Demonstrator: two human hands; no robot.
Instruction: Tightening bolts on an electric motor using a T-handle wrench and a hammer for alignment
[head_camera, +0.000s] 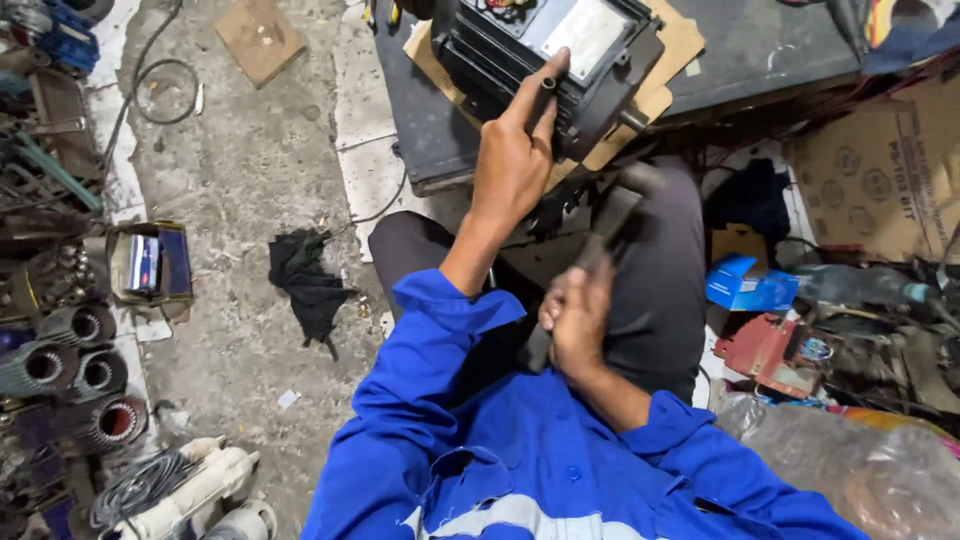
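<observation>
Head view: I saw one motor, one punch, one hammer and two hands at work.
One black electric motor (545, 60) sat on cardboard (672, 50) atop the dark worktop (760, 45). My left hand (512, 165) pinched a thin dark punch (545, 95) against its housing; my right hand (578, 320) gripped a hammer (610, 220), blurred. One open yellow tin (150, 262) on the floor held a small blue-and-white packet.
</observation>
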